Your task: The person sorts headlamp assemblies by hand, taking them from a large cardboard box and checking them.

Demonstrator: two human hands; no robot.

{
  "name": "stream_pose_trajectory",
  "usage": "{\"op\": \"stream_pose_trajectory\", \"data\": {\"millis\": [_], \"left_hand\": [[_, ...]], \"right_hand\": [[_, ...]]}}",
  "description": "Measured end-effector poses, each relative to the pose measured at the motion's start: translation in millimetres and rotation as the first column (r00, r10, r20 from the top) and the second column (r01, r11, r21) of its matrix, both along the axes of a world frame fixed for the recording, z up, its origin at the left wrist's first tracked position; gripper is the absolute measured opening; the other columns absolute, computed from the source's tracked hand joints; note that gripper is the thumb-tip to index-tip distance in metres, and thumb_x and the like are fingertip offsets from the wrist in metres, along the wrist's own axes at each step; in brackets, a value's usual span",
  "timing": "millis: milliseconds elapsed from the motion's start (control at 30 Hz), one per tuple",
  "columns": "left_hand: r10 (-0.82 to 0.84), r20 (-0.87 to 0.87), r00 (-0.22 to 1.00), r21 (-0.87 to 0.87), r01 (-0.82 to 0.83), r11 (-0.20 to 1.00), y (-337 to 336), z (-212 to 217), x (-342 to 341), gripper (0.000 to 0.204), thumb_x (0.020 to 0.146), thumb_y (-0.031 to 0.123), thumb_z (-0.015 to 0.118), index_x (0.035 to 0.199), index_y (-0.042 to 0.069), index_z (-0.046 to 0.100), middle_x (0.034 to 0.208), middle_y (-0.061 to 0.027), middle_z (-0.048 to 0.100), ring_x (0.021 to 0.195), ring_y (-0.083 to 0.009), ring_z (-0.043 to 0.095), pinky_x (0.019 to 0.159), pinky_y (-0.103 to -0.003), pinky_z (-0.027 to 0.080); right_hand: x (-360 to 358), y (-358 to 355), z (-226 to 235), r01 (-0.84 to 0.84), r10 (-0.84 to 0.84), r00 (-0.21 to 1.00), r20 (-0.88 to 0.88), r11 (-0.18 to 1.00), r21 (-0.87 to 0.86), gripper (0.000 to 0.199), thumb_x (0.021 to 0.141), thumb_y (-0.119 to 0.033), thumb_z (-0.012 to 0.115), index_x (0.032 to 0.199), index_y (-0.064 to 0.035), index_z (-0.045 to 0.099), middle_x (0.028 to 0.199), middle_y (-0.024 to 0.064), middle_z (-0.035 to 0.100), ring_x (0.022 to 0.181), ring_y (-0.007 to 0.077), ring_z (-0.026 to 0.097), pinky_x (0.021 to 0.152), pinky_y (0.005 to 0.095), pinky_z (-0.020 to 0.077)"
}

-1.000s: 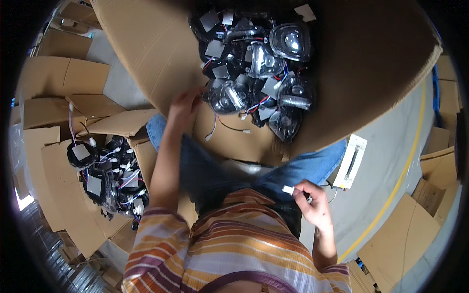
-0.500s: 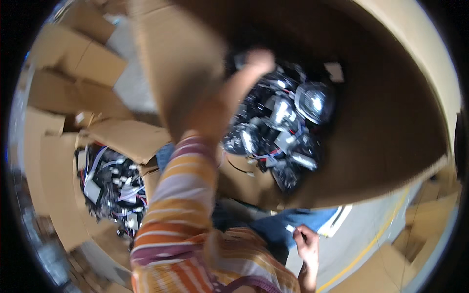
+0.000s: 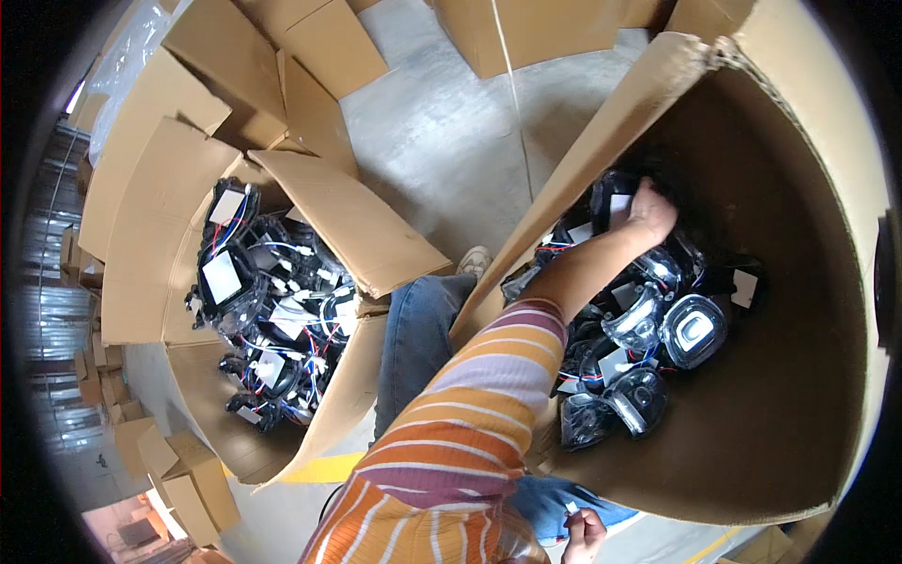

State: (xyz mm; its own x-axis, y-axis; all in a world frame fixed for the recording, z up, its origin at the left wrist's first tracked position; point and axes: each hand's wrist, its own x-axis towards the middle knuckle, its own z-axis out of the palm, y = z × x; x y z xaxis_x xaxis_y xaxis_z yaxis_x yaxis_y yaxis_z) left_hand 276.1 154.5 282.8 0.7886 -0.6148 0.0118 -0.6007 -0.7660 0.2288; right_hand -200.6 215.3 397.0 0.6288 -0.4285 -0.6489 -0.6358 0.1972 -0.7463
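Note:
My left arm, in a striped sleeve, reaches into the large cardboard box (image 3: 789, 423) on the right. Deep in that box, my left hand (image 3: 653, 214) is closed at the edge of a black lamp unit (image 3: 601, 195) with a white label; its fingertips are partly hidden. Below it lie several more glossy black and clear lamp units (image 3: 693, 331), some bagged in clear plastic, with coloured wires. Low in the picture near my jeans, my right hand (image 3: 584, 538) pinches a small white piece (image 3: 571, 509), too small to name.
To the left stands an open cardboard box (image 3: 141, 291) filled with similar wired units (image 3: 268, 320); its raised flap (image 3: 348, 226) leans toward my leg. More cardboard boxes (image 3: 526, 33) stand at the back. A pale cord (image 3: 512, 85) crosses the grey floor (image 3: 423, 122).
The view has swung left, so both boxes sit further right in it. My left hand, blurred before, is now steady among the lamp units. My right hand keeps its pinch on the white piece.

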Motion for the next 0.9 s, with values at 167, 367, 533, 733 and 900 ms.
{"op": "stream_pose_trajectory", "data": {"millis": [167,367,533,733,900], "left_hand": [[-0.080,0.055,0.995,-0.230,0.091,0.969,43,49,-31,0.022,0.066,0.018,0.050,0.080,0.006,0.063,0.083,-0.0132,0.061,0.083,-0.0234,0.056,0.084,-0.038,0.029],[-0.149,-0.052,0.987,-0.896,0.020,0.444,107,84,-123,0.012,0.068,0.013,0.054,0.060,0.004,0.051,0.053,-0.0136,0.052,0.056,-0.0329,0.053,0.066,-0.040,0.037],[-0.450,-0.497,0.742,-0.842,-0.287,0.456,148,92,-202,0.009,0.083,0.011,0.046,0.088,0.004,0.049,0.062,-0.0022,0.046,0.056,-0.0113,0.046,0.050,-0.025,0.039],[-0.557,-0.812,0.173,-0.551,-0.542,0.635,202,71,-271,0.030,0.081,0.006,0.048,0.110,0.005,0.043,0.083,-0.0033,0.050,0.063,-0.0062,0.042,0.059,-0.021,0.038],[-0.584,-0.722,0.371,-0.655,-0.096,0.749,225,94,-300,0.035,0.081,0.016,0.052,0.111,0.003,0.041,0.073,-0.0060,0.047,0.057,-0.0112,0.044,0.054,-0.025,0.038]], "right_hand": [[5,7,2,0.044,-0.048,0.997,-0.063,0.998,-0.052,0.005,0.082,-0.007,0.049,0.083,-0.0046,0.053,0.072,-0.0002,0.052,0.061,0.0063,0.045,0.054,0.0168,0.0369],[10,12,15,-0.061,0.065,0.997,0.048,0.994,-0.086,0.012,0.080,-0.006,0.048,0.069,-0.0002,0.052,0.061,0.0021,0.050,0.056,0.0061,0.043,0.054,0.0187,0.0353],[-9,26,33,-0.132,0.143,0.987,0.072,0.981,-0.139,0.010,0.076,-0.004,0.048,0.067,-0.0007,0.050,0.059,-0.0012,0.046,0.057,0.0059,0.039,0.051,0.0197,0.0316],[-17,38,50,-0.296,0.329,0.942,0.069,0.908,-0.296,0.003,0.072,0.001,0.051,0.073,0.0005,0.054,0.062,0.0040,0.052,0.054,0.0092,0.047,0.048,0.0218,0.0359],[-24,47,53,-0.290,0.358,0.921,0.153,0.894,-0.342,0.003,0.073,0.001,0.051,0.074,0.0001,0.053,0.064,0.0050,0.050,0.053,0.0112,0.047,0.048,0.0225,0.0354]]}}
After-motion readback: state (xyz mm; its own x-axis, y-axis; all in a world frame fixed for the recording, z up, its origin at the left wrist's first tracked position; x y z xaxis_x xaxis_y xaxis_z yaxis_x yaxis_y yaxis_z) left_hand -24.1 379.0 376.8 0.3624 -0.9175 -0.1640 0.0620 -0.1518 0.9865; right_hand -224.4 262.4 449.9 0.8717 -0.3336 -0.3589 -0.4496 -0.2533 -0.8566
